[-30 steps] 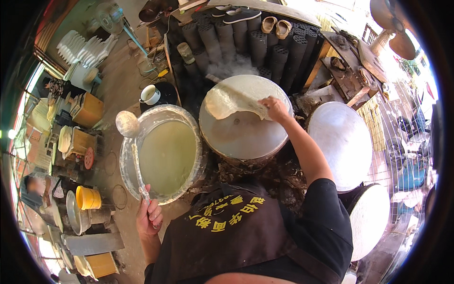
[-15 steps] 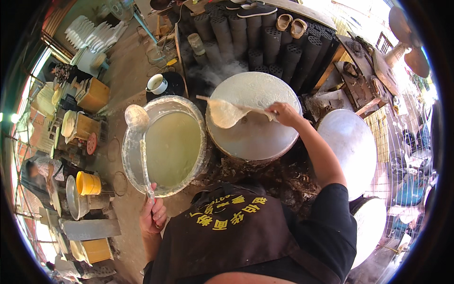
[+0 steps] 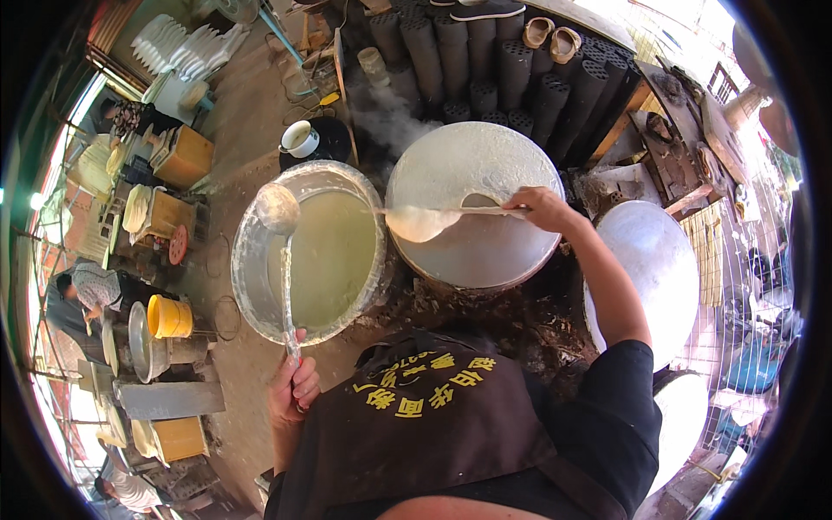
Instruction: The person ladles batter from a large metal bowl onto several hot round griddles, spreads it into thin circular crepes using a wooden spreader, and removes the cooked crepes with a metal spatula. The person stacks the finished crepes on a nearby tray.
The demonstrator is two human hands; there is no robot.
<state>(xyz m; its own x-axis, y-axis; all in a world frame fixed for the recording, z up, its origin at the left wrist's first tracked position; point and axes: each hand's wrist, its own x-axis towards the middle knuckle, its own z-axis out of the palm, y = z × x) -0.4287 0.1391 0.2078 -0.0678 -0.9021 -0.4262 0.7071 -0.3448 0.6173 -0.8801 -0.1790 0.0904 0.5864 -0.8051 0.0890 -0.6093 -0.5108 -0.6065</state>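
Note:
My left hand (image 3: 293, 386) is closed around the long handle of a ladle (image 3: 278, 210). The ladle's wet bowl hangs over the left rim of a big metal basin (image 3: 251, 290) of pale greenish liquid. My right hand (image 3: 544, 208) grips one end of a thin stick (image 3: 490, 211). A thin cream-coloured sheet (image 3: 422, 224) drapes from the stick's far half, above a round, pale metal cover (image 3: 485, 260). A dark opening shows in that cover behind the stick. Whether the sheet touches the cover, I cannot tell.
Steam rises beside dark perforated coal cylinders (image 3: 511, 69) at the back. A white enamel mug (image 3: 300, 139) stands behind the basin. More large metal covers (image 3: 646, 277) lie at right. On the left, people (image 3: 95, 286) work among wooden boxes and a yellow bucket (image 3: 169, 317).
The stick has come lower and turned nearly level, with the sheet still hanging from it. The ladle has moved rightward over the basin. The whole view has shifted slightly.

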